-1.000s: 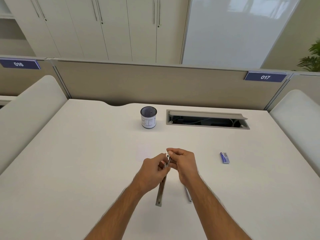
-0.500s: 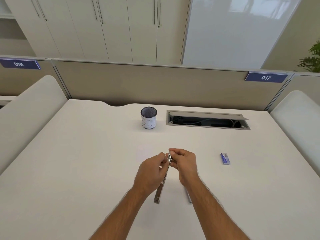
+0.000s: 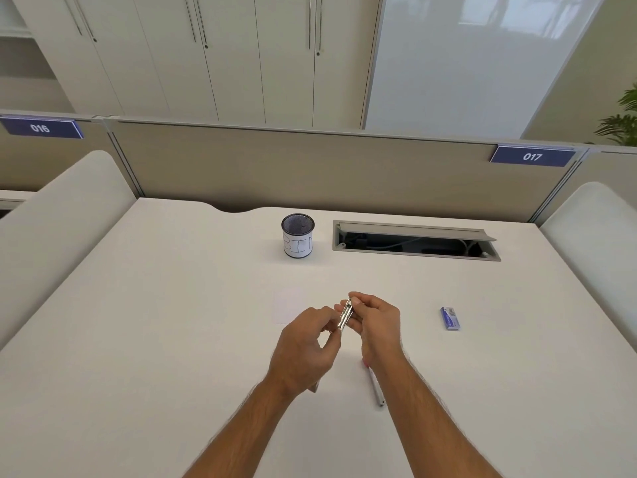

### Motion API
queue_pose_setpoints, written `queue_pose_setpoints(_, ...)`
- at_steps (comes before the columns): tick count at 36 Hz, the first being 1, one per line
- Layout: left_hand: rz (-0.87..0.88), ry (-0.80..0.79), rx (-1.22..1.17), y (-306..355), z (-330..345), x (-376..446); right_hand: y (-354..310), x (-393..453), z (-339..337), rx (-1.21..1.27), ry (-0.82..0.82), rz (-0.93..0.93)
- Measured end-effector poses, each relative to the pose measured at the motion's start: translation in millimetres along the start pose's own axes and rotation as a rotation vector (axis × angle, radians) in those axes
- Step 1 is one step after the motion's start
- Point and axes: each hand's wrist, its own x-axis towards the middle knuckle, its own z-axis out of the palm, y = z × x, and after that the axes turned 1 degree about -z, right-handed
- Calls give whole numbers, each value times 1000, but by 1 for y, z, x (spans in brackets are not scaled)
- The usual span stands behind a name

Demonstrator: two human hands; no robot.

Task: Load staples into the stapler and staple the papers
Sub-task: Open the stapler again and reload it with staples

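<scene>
A slim silver stapler (image 3: 345,313) is held upright and tilted above the white desk (image 3: 155,339), between both hands. My left hand (image 3: 305,350) wraps its lower part and hides most of it; only the bottom tip shows under the wrist. My right hand (image 3: 377,326) pinches its upper end with fingertips. A small white stack of papers (image 3: 289,305) lies flat just left of the hands. The blue staple box (image 3: 450,318) lies to the right, apart from both hands.
A thin grey rod (image 3: 375,388) lies on the desk beside my right wrist. A cup marked "BIN" (image 3: 298,238) stands further back, next to an open cable slot (image 3: 413,241). A beige partition closes the far edge.
My left hand has slid back along the stapler and now covers most of its lower length. My right hand keeps its pinch on the upper end. The staple box has not moved.
</scene>
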Motion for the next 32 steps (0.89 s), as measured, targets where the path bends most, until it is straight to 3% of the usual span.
queue_pose_setpoints(6,-186,-120,-100,-8,8,0,-2,-1,4,30,-37,-29)
queue_pose_setpoints(10,-322,-93,-107,-11,13,0,-7,-2,7,38,-69,-90)
queue_pose_setpoints(17,-361,-21,-201,-13,20,-3,-11,-5,9,24,-117,-139)
queue_pose_setpoints(32,-356,14,-144,-15,21,-3,-8,-7,10,-100,-110,-157)
